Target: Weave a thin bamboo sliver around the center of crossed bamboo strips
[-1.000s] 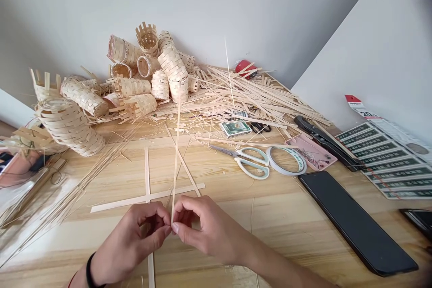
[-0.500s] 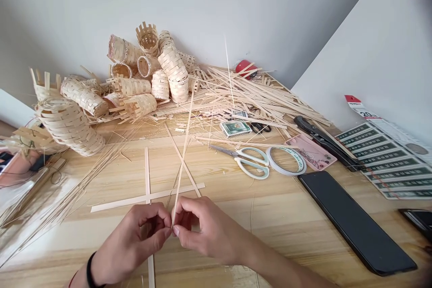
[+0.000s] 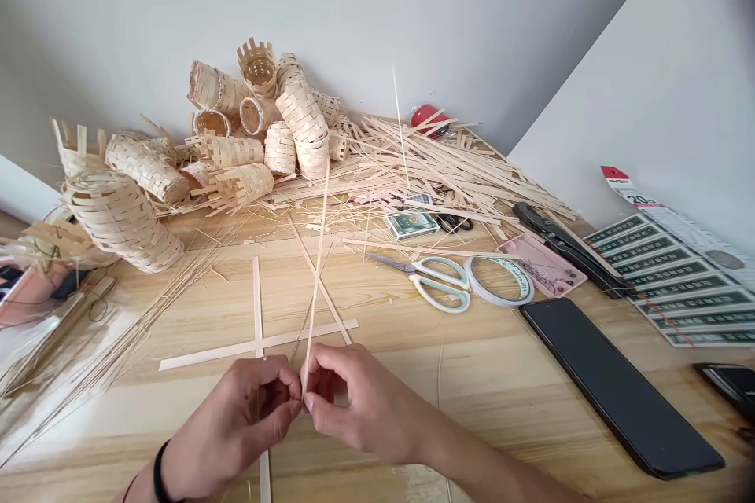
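My left hand (image 3: 251, 413) and my right hand (image 3: 348, 401) meet fingertip to fingertip low in the view, both closed. Between their pinched fingers rises a thin pale wooden strip (image 3: 320, 251), its upper end leaning slightly right. Under and beyond my left hand, two flat strips cross on the table: one upright strip (image 3: 258, 299) and one lying crosswise (image 3: 200, 354). A further slanting strip (image 3: 322, 283) passes behind the held one, its near end close to my right hand. My fingers hide the lower end of the held strip.
Woven baskets (image 3: 303, 122) are heaped at the back left, beside a pile of loose strips (image 3: 472, 165). Scissors (image 3: 440, 271), a tape roll (image 3: 500, 280), a pink tray (image 3: 569, 275), a utility knife (image 3: 566, 247) and a black phone (image 3: 619, 385) lie to the right on the wooden table (image 3: 377, 440).
The upper end of the held strip has swung a little to the left. Both hands stay almost where they were, still pinched together.
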Demonstrator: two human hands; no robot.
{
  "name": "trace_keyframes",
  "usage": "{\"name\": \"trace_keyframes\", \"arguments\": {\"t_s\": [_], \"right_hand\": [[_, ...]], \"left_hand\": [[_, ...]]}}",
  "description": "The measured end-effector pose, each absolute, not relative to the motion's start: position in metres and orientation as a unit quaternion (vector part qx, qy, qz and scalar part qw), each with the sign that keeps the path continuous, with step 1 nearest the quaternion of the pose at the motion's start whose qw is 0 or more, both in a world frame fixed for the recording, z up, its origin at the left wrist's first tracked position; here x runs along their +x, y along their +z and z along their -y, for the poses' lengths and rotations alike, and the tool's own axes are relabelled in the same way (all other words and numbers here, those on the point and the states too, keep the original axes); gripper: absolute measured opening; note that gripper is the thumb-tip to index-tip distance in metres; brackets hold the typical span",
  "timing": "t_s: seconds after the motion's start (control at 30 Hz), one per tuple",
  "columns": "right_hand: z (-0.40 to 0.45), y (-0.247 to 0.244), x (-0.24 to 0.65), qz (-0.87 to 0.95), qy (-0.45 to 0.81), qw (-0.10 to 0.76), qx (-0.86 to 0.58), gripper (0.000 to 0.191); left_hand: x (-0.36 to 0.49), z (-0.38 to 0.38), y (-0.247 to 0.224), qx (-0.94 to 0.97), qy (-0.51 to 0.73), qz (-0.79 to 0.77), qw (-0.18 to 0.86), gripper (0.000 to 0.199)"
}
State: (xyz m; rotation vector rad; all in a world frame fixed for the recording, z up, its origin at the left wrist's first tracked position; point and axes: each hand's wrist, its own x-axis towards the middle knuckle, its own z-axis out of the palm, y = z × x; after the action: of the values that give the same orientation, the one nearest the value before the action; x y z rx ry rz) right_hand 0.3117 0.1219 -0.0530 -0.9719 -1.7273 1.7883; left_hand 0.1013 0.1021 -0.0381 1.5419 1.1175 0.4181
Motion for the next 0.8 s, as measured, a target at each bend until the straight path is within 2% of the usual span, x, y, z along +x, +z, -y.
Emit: {"name": "trace_keyframes", "arguments": {"t_s": [0.2, 0.5, 0.8], "right_hand": [[-0.1202, -0.0530, 0.3102, 0.623, 0.650, 0.248, -0.357, 0.010], [-0.1251, -0.0465, 0.3135, 0.601, 0.632, 0.327, -0.363, 0.005], [-0.1292, -0.0466, 0.3184, 0.591, 0.635, 0.333, -0.369, 0.005]], "left_hand": [[0.1039, -0.1023, -0.0363, 0.670, 0.178, -0.464, 0.551, 0.024], [0.1023, -0.1003, -0.0325, 0.696, 0.155, -0.473, 0.517, 0.016], [0.1004, -0.1002, -0.0353, 0.736, 0.158, -0.469, 0.461, 0.018]]}}
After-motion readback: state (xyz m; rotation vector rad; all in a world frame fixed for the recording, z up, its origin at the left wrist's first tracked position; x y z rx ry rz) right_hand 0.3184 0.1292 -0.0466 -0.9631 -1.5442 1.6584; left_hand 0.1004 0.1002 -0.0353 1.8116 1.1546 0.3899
